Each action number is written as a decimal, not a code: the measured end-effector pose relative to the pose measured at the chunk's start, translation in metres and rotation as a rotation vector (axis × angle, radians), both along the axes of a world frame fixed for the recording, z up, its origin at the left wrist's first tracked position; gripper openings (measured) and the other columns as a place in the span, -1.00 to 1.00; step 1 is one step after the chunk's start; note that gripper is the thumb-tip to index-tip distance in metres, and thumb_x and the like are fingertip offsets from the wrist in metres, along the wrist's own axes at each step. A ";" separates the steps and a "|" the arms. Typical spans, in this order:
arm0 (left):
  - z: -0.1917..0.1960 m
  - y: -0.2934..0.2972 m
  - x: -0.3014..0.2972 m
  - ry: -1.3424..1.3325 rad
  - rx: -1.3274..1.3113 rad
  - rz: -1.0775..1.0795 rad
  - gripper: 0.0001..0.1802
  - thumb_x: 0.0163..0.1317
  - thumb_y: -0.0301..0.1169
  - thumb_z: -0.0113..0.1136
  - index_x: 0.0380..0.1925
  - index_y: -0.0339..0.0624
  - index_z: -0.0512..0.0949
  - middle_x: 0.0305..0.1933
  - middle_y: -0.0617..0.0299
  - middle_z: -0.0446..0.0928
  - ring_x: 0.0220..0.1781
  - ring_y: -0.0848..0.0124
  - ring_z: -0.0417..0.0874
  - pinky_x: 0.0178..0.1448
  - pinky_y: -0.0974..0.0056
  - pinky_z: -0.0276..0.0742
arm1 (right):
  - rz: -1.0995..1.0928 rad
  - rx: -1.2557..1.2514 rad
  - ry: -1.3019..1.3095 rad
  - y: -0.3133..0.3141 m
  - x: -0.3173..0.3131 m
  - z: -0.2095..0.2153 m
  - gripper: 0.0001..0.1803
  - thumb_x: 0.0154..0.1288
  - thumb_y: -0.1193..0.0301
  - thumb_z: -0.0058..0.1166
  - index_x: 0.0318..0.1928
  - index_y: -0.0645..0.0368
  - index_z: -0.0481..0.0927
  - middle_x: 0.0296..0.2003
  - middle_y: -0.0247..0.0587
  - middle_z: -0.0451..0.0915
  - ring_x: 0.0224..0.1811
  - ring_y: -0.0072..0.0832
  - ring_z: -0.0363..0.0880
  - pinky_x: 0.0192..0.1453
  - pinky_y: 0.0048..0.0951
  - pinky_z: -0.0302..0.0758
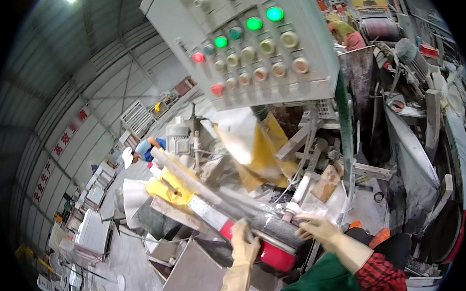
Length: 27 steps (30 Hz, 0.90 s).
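Both my hands wear cream rubber gloves. My left hand (pixel 242 249) is over the near edge of a wet grey machine part, beside the red end of a long bar (pixel 207 212) and left of a red rounded cover (pixel 278 257). Its fingers are bent and close together; what they hold, if anything, is hidden. To the right, my right hand (pixel 320 232) has its fingers stretched out and slightly apart, near a pipe fitting (pixel 289 215) at the end of a white pipe. Nothing shows in it. A grey roller-like part (pixel 271 228) lies between the hands.
A control box (pixel 249 55) with lit green and red buttons hangs ahead. Yellow sheeting (pixel 262 157) and a motor (pixel 178 139) stand beyond my hands. A large metal panel (pixel 409 141) is at the right. One person (pixel 148 148) bends at the left; another (pixel 347 35) is far right.
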<state>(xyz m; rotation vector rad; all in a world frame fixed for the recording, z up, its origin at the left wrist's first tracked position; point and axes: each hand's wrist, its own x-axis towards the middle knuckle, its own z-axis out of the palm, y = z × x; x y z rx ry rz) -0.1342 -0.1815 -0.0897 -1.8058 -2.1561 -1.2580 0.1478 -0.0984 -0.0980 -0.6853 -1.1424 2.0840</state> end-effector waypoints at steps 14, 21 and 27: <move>0.056 0.048 0.064 0.353 -0.198 -0.668 -0.43 0.09 -0.32 0.46 0.10 -0.19 0.49 0.13 -0.09 0.50 0.22 -0.10 0.50 0.26 -0.03 0.46 | -0.867 -0.311 0.045 0.033 0.071 -0.055 -0.38 0.45 0.54 0.04 0.47 0.06 0.29 0.21 -0.14 0.56 0.06 -0.21 0.68 -0.21 -0.21 0.69; -0.003 0.055 -0.031 0.387 -0.078 -0.416 -0.71 0.24 -0.43 0.23 -0.06 -0.30 0.63 -0.05 -0.13 0.62 0.02 -0.10 0.60 0.11 -0.05 0.51 | -1.199 0.542 -0.566 -0.032 0.353 -0.069 -0.34 0.34 0.55 0.08 0.45 0.06 0.32 -0.18 -0.27 0.51 -0.21 -0.43 0.56 -0.09 -0.27 0.62; -0.053 0.066 -0.073 0.585 -0.072 -0.446 -0.60 0.44 -0.32 0.17 0.17 -0.30 0.64 0.15 -0.20 0.64 0.18 -0.13 0.64 0.29 -0.06 0.56 | -2.080 -0.015 -0.671 -0.101 0.492 -0.075 -0.20 0.26 0.61 0.19 0.48 -0.07 0.24 -0.03 -0.18 0.62 -0.20 -0.34 0.69 -0.29 -0.26 0.79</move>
